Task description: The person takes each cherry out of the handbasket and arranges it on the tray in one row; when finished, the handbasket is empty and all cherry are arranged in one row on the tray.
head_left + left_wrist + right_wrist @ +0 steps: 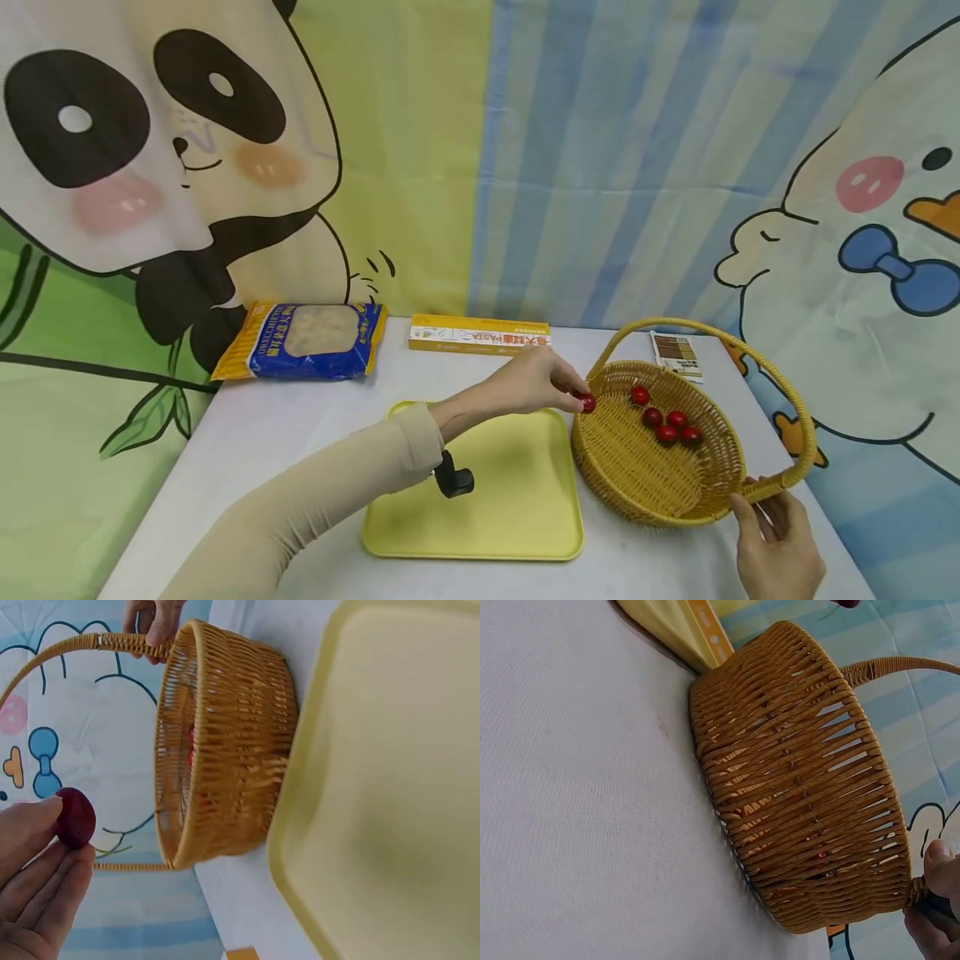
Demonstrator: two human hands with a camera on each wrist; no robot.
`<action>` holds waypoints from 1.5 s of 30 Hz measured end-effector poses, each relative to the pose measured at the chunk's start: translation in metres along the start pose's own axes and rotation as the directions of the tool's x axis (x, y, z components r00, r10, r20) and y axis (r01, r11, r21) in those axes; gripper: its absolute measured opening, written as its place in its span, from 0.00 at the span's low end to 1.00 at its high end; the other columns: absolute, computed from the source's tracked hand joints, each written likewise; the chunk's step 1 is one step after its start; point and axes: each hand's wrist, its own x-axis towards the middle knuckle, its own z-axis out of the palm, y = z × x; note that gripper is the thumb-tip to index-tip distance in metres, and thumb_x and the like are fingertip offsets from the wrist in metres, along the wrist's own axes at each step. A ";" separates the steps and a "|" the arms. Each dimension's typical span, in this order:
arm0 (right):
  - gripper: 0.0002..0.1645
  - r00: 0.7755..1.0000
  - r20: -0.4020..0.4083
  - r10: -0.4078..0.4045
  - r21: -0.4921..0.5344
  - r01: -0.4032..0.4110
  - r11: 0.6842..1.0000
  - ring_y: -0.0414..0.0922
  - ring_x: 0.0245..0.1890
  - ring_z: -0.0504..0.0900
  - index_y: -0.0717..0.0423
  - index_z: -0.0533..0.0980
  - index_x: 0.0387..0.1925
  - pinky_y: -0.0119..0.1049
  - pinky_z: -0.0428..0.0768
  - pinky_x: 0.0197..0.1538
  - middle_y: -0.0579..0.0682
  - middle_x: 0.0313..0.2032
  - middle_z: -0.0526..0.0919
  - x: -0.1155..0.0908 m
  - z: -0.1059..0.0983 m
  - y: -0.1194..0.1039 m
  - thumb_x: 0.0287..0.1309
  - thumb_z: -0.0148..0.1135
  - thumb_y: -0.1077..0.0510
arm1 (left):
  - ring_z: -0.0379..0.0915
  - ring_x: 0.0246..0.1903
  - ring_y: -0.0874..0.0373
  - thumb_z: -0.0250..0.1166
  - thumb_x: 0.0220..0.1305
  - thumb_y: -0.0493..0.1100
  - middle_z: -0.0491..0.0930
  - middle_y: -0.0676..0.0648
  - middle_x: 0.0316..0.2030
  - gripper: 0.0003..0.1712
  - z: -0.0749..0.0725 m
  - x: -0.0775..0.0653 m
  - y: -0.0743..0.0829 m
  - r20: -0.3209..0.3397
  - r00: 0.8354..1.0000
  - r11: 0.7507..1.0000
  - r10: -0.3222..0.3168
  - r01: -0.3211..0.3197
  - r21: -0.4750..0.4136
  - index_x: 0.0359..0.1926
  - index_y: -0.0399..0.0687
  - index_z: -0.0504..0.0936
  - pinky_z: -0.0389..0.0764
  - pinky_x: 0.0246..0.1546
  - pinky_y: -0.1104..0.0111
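Pinched between the fingertips of my left hand (534, 383) is a glossy dark red cherry (76, 817). In the head view this hand is at the left rim of a round wicker basket (637, 475); the left wrist view shows the cherry apart from the basket. Inside the basket, several red cherries (667, 435) lie grouped toward its back right. With thumb and fingers, my right hand (780, 546) grips the foot of the basket's arched handle (797, 408) at the front right. The right wrist view shows the woven side (802, 787) and part of that hand.
Under my left forearm lies a yellow tray (510, 517), just left of the basket. Along the back of the white table are a blue and yellow pasta bag (315, 342), a long pasta box (480, 335) and a small printed card (677, 354). A cartoon curtain hangs behind.
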 end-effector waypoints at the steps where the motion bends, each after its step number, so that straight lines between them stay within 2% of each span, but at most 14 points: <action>1: 0.30 1.000 0.001 -0.004 0.000 0.004 1.000 0.56 0.68 0.79 0.56 0.70 0.72 0.23 0.75 0.63 0.60 0.66 0.79 0.000 0.000 0.001 0.72 0.64 0.56 | 0.83 0.35 0.73 0.76 0.65 0.43 0.90 0.61 0.37 0.08 -0.003 -0.005 -0.003 -0.010 1.000 1.000 0.001 -0.001 0.014 0.45 0.54 0.94 0.83 0.36 0.76; 3: 0.30 1.000 -0.001 -0.011 -0.002 0.011 1.000 0.55 0.68 0.79 0.55 0.70 0.72 0.21 0.75 0.62 0.60 0.66 0.80 0.000 -0.001 0.001 0.72 0.64 0.56 | 0.83 0.36 0.73 0.76 0.64 0.43 0.90 0.62 0.38 0.08 -0.008 -0.016 -0.008 -0.031 1.000 0.999 0.000 0.001 0.037 0.44 0.56 0.94 0.83 0.37 0.75; 9: 0.30 1.000 -0.004 0.005 -0.005 -0.005 1.000 0.54 0.68 0.79 0.53 0.70 0.72 0.22 0.75 0.62 0.59 0.67 0.79 0.002 -0.001 -0.001 0.73 0.64 0.56 | 0.85 0.41 0.71 0.77 0.63 0.42 0.91 0.61 0.39 0.07 -0.021 -0.049 -0.023 -0.075 0.997 0.999 -0.033 0.036 0.032 0.43 0.56 0.95 0.84 0.44 0.73; 16: 0.31 1.000 -0.001 0.020 0.003 -0.020 1.000 0.50 0.68 0.79 0.52 0.70 0.72 0.21 0.75 0.62 0.59 0.67 0.79 0.002 -0.001 0.000 0.72 0.64 0.56 | 0.86 0.43 0.69 0.76 0.64 0.44 0.91 0.61 0.39 0.08 -0.029 -0.087 -0.041 -0.109 0.990 0.995 -0.091 0.095 0.033 0.44 0.57 0.94 0.84 0.42 0.72; 19: 0.31 1.000 -0.003 0.007 0.009 -0.007 1.000 0.44 0.67 0.80 0.53 0.71 0.72 0.20 0.75 0.61 0.59 0.66 0.80 0.001 -0.001 0.000 0.71 0.65 0.55 | 0.87 0.42 0.68 0.76 0.64 0.44 0.92 0.59 0.40 0.08 -0.033 -0.101 -0.049 -0.130 0.986 0.993 -0.106 0.111 0.031 0.44 0.57 0.94 0.85 0.41 0.72; 23: 0.31 1.000 -0.002 0.017 0.012 -0.017 1.000 0.41 0.67 0.80 0.53 0.71 0.72 0.19 0.75 0.61 0.60 0.67 0.79 0.001 -0.002 0.000 0.72 0.65 0.56 | 0.87 0.41 0.67 0.77 0.64 0.44 0.92 0.57 0.41 0.09 -0.038 -0.115 -0.060 -0.159 0.981 0.992 -0.109 0.117 0.047 0.45 0.56 0.94 0.85 0.39 0.71; 28: 0.31 0.998 0.014 0.060 -0.013 -0.059 0.998 0.52 0.69 0.78 0.52 0.69 0.74 0.26 0.75 0.64 0.58 0.69 0.77 0.002 -0.002 -0.003 0.74 0.62 0.55 | 0.88 0.44 0.63 0.78 0.62 0.44 0.91 0.57 0.42 0.10 -0.047 -0.133 -0.074 -0.213 0.968 0.985 -0.130 0.151 0.087 0.45 0.57 0.94 0.85 0.43 0.69; 30: 0.31 0.998 0.017 0.058 -0.011 -0.058 0.998 0.55 0.70 0.77 0.52 0.68 0.74 0.27 0.75 0.65 0.59 0.69 0.77 0.003 -0.002 -0.003 0.74 0.62 0.55 | 0.88 0.46 0.61 0.78 0.62 0.43 0.91 0.57 0.43 0.10 -0.050 -0.141 -0.080 -0.231 0.964 0.983 -0.134 0.159 0.094 0.45 0.56 0.94 0.87 0.45 0.65; 36: 0.31 0.997 0.018 0.073 -0.002 -0.073 0.997 0.51 0.70 0.77 0.50 0.69 0.74 0.26 0.75 0.65 0.58 0.70 0.76 0.003 -0.003 -0.004 0.73 0.62 0.55 | 0.88 0.49 0.57 0.77 0.63 0.41 0.91 0.54 0.46 0.11 -0.055 -0.159 -0.094 -0.230 0.965 0.984 -0.130 0.153 0.087 0.47 0.54 0.93 0.87 0.53 0.51; 39: 0.31 0.996 0.023 0.083 -0.011 -0.083 0.996 0.51 0.71 0.76 0.50 0.69 0.74 0.27 0.75 0.65 0.57 0.70 0.76 0.004 -0.002 -0.004 0.74 0.62 0.54 | 0.87 0.51 0.56 0.77 0.62 0.41 0.91 0.54 0.47 0.12 -0.057 -0.166 -0.100 -0.243 0.961 0.980 -0.129 0.160 0.114 0.47 0.55 0.93 0.86 0.55 0.52; 45: 0.31 0.998 0.013 0.065 -0.010 -0.065 0.998 0.51 0.70 0.77 0.50 0.69 0.74 0.26 0.75 0.65 0.57 0.69 0.77 0.003 -0.002 -0.004 0.73 0.62 0.55 | 0.88 0.52 0.54 0.77 0.62 0.39 0.91 0.53 0.47 0.13 -0.057 -0.176 -0.117 -0.245 0.966 0.979 -0.079 0.121 0.164 0.48 0.52 0.93 0.86 0.55 0.55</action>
